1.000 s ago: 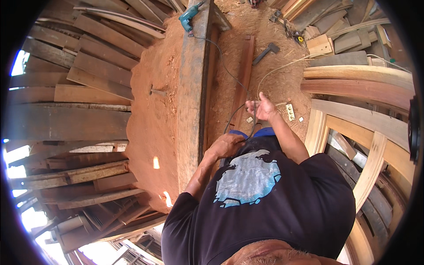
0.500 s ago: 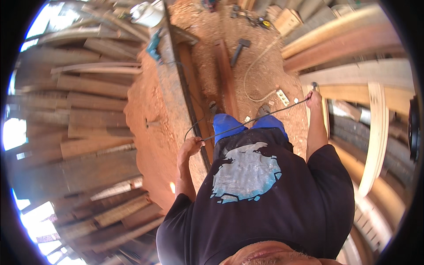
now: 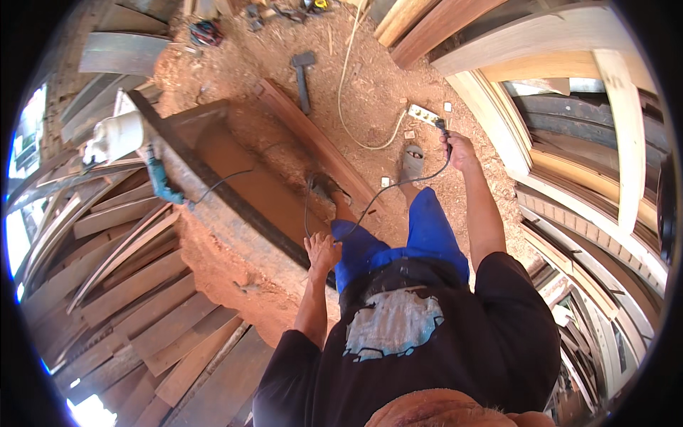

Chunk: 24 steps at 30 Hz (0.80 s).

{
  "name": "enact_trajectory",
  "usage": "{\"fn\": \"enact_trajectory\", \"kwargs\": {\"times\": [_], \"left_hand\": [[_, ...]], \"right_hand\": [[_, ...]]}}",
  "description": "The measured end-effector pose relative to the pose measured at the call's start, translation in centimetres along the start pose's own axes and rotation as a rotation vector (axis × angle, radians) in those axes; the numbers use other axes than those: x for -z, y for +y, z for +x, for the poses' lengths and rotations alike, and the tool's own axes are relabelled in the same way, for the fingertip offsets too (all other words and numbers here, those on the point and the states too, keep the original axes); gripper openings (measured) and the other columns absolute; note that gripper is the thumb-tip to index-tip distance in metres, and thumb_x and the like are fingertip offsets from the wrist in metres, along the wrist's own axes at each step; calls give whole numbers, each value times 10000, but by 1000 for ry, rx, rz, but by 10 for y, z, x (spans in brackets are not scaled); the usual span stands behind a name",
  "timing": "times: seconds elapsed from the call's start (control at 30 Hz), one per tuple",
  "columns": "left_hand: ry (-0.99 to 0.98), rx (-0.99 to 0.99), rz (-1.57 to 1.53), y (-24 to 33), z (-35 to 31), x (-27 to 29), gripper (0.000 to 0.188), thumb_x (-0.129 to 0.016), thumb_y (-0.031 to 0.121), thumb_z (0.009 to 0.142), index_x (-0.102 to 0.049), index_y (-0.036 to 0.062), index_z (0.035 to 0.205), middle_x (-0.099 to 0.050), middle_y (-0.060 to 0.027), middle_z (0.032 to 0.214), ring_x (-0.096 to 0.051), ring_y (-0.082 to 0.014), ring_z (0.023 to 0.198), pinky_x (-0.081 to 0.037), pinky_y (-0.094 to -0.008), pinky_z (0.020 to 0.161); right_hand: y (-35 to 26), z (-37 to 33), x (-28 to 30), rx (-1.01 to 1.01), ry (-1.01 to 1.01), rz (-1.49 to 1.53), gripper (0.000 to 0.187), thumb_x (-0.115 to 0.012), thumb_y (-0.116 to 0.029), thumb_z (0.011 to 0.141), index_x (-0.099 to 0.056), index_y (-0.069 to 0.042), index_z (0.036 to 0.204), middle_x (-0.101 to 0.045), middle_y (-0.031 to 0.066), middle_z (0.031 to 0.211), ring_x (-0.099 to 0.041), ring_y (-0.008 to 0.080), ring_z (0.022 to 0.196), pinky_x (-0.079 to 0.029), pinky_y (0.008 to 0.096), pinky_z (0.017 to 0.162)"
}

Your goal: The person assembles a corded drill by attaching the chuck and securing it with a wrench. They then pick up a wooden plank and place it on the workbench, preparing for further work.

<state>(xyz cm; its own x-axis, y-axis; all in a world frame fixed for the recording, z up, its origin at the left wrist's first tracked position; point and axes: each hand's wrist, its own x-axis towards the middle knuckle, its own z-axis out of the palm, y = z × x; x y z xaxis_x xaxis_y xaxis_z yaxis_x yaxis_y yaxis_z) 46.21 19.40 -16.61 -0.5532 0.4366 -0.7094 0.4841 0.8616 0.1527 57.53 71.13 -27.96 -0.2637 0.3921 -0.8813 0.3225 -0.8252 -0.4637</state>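
Note:
My right hand point(image 3: 459, 151) grips the plug point(image 3: 440, 125) end of a black power cord, right beside a white power strip point(image 3: 424, 114) on the ground. From there the cord point(image 3: 384, 191) sags across to my left hand point(image 3: 323, 251), which is closed loosely around it in front of my left thigh. Beyond that hand the cord loops over near my left foot. A teal power tool point(image 3: 162, 178) rests at the edge of a long wooden beam to the left, with a black cord point(image 3: 220, 181) trailing from it.
A reddish plank point(image 3: 320, 146) lies between the beam point(image 3: 213, 206) and my feet. Ahead on the shavings is a hammer point(image 3: 303, 80). A pale cable point(image 3: 343, 92) runs to the strip. Stacked boards point(image 3: 142, 299) fill the left; timber frames point(image 3: 498, 121) stand at right.
My right hand has brought the plug close to the power strip. The cord, nearly taut before, now sags between my hands. The view has turned, so the beam slants differently.

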Motion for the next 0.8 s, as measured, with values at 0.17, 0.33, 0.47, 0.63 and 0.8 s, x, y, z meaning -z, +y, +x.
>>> {"fn": "enact_trajectory", "kwargs": {"times": [0.17, 0.33, 0.47, 0.63, 0.8], "left_hand": [[-112, 173, -94, -1, 43, -37, 441, -675, 392, 917, -671, 120, 1264, -486, -254, 1471, -386, -440, 1429, -219, -656, 1198], [152, 153, -106, 16, 66, -73, 447, -662, 347, 930, -635, 93, 1297, -402, -331, 1505, -375, -514, 1402, -285, -654, 1154], [151, 214, -160, 7, 71, -71, 385, -686, 268, 919, -643, 77, 1250, -404, -333, 1509, -401, -517, 1366, -377, -627, 1087], [123, 276, -181, 2, 87, -74, 326, -683, 272, 920, -679, 75, 1179, -443, -285, 1512, -439, -495, 1336, -392, -601, 1086], [107, 284, -172, 0, 93, -80, 331, -673, 305, 932, -693, 63, 1157, -504, -263, 1479, -482, -481, 1312, -399, -583, 1088]], "right_hand": [[56, 102, -12, 18, 265, -774, 212, -653, -216, 931, -678, -45, 1055, -701, 113, 844, -670, 240, 767, -538, 372, 676], [103, 185, -20, 245, 323, -1481, 359, -675, -264, 908, -679, -15, 1166, -720, 266, 1084, -685, 432, 1062, -532, 471, 952], [120, 267, -40, 239, 291, -1650, 581, -720, -277, 896, -569, -47, 1409, -698, 274, 1201, -666, 433, 1141, -525, 493, 999], [138, 373, -39, 294, 318, -1889, 693, -765, -309, 893, -482, -28, 1459, -685, 266, 1248, -661, 419, 1176, -535, 489, 1000], [139, 406, -37, 30, 241, -1954, 581, -729, -455, 874, -637, -56, 1286, -730, 190, 1180, -716, 329, 1080, -576, 451, 915]]}}
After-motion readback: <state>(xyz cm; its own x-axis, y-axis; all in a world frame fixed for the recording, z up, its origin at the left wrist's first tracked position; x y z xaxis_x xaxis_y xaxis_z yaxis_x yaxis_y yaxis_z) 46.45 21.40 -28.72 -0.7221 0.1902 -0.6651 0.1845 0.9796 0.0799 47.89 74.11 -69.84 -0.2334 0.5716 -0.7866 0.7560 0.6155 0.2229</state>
